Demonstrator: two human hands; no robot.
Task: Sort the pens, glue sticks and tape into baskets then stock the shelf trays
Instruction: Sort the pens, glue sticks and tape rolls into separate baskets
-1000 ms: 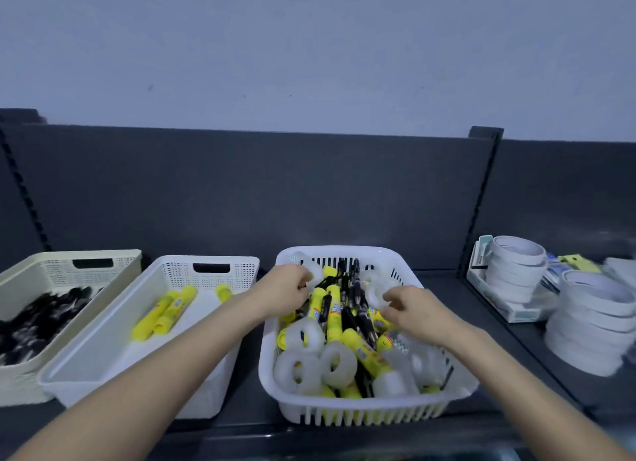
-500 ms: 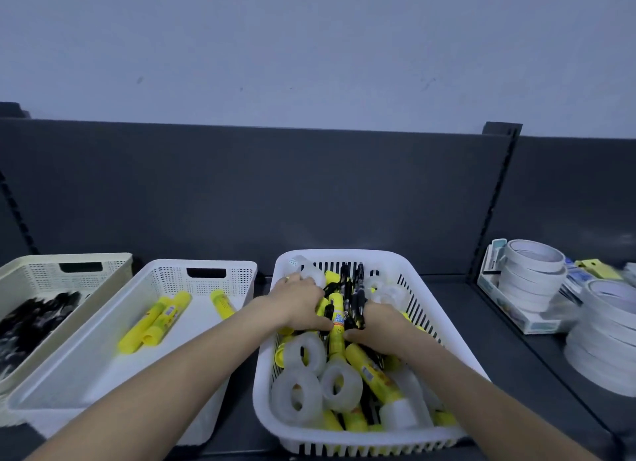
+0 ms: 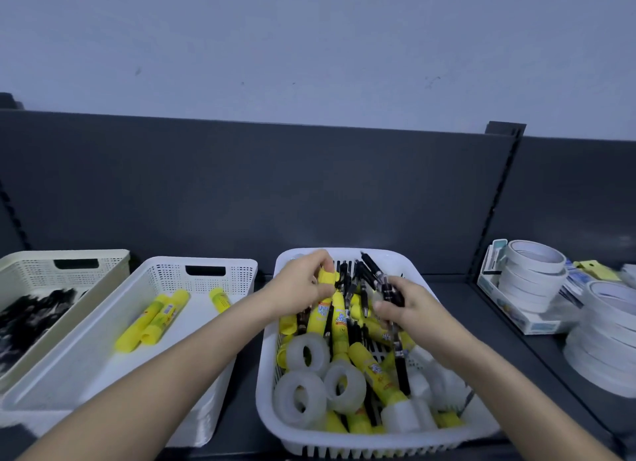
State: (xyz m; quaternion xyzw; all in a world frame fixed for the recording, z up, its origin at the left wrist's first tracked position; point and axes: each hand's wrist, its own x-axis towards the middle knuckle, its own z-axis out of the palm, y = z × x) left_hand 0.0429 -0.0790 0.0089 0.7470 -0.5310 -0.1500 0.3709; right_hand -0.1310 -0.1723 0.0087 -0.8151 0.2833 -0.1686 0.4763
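Both hands are lifting higher out of the pile than half a second ago. The left hand (image 3: 303,288) is closing its grip on the yellow end of a glue stick (image 3: 327,277) above the mixed basket (image 3: 344,443). The right hand (image 3: 411,311) is keeping its grip clamped on a bunch of black pens (image 3: 374,274) over that basket. Tape rolls (image 3: 306,350) are lying at its near end, and sorted glue sticks (image 3: 155,317) in the white basket (image 3: 86,364) just left.

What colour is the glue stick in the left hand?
Yellow; the glue stick in the left hand shows best in the head view.
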